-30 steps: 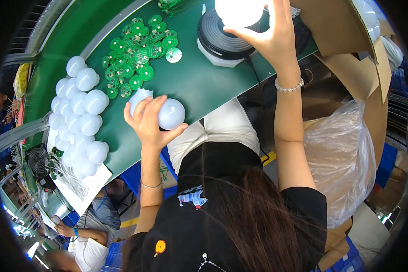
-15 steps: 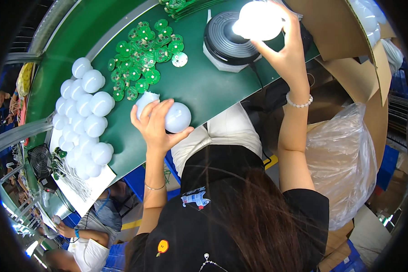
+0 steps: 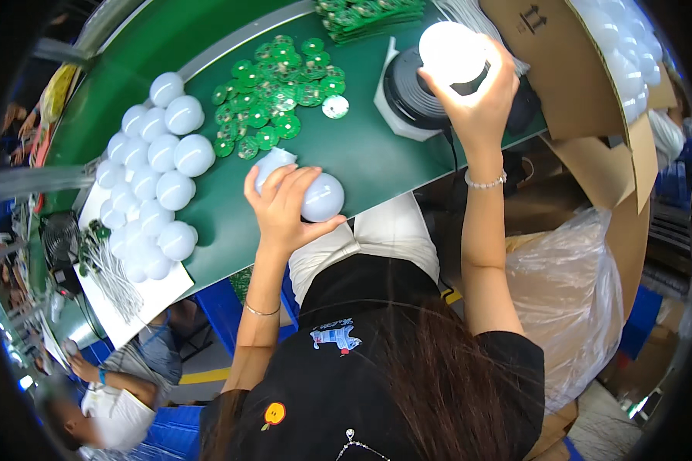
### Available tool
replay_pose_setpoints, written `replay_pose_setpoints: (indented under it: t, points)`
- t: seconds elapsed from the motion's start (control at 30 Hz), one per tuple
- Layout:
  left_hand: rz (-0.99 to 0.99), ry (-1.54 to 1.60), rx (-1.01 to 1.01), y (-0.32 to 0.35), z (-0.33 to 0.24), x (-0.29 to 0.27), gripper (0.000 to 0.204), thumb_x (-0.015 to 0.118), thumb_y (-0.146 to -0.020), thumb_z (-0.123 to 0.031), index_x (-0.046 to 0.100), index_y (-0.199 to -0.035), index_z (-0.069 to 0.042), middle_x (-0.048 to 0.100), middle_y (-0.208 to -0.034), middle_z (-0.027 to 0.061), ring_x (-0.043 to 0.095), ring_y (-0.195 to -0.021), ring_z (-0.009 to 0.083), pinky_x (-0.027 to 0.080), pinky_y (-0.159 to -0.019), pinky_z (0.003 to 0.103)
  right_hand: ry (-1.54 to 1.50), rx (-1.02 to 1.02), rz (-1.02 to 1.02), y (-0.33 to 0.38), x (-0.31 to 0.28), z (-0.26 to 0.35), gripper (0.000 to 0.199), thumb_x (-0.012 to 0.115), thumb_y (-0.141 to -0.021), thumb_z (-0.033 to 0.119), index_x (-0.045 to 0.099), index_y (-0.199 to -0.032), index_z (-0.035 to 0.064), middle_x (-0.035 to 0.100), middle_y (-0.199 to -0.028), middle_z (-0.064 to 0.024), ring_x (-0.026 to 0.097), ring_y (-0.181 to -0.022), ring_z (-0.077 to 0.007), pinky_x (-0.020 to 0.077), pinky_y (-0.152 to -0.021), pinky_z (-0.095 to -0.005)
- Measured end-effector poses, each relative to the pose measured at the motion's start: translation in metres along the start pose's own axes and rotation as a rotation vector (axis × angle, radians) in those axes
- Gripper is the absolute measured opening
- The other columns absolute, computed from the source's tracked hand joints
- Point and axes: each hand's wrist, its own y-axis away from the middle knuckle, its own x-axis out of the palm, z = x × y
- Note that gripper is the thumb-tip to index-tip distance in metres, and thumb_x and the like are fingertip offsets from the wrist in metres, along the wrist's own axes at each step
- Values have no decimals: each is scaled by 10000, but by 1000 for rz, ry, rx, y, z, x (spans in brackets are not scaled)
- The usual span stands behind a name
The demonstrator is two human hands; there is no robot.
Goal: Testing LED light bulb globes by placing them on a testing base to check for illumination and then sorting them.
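In my right hand a brightly lit round bulb is gripped between thumb and fingers, held up over a dark round ringed device on a pale base. My left hand is closed around what look like two white bulbs by the bench's near edge. One bulb shows its round dome; the other sticks out past the fingers with its narrow end up. Just beyond that hand lies a heap of round green circuit boards, with one pale disc at its right side.
White bulbs are clustered on the bench's left. Stacked green boards lie at the far edge, beside white wires. An open carton with bagged bulbs stands right, above clear plastic. A co-worker sits lower left.
The whole view has shifted, moving the bench rightward in the picture. The lit bulb has turned, and its neck at the left no longer shows. My left hand keeps its hold.
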Motion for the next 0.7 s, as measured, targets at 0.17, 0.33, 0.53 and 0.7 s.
replay_pose_setpoints:
  t: [0.17,0.33,0.53,0.7]
  points:
    - [-38,57,-13,4,2,1,705,759,-598,-607,640,-1106,-134,664,-1053,-6,552,-1085,228,189,-1084,559,-200,127,27,-9,-2,25,734,817,-710,138,435,-1317,-18,523,-1271,-152,498,-1183,-283,384,-1015,-393]
    - [-101,109,-6,9,4,4,664,709,-650,-620,636,-1104,-141,635,-1025,-5,535,-1104,220,178,-1065,633,-566,43,323,-26,26,82,691,773,-705,80,444,-1305,-18,503,-1272,-154,537,-1143,-272,417,-988,-368]
    - [-157,164,50,10,3,10,658,702,-651,-599,623,-1099,-124,618,-989,25,525,-1105,227,224,-1048,644,-821,-377,691,-48,94,185,686,786,-716,165,459,-1303,27,529,-1231,-153,530,-1152,-282,425,-990,-364]
    - [-161,175,69,12,6,13,643,691,-665,-606,613,-1097,-137,616,-999,23,535,-1107,212,221,-1052,631,-1027,-573,787,-56,163,292,642,753,-726,218,460,-1270,43,526,-1213,-186,532,-1118,-374,460,-942,-422]
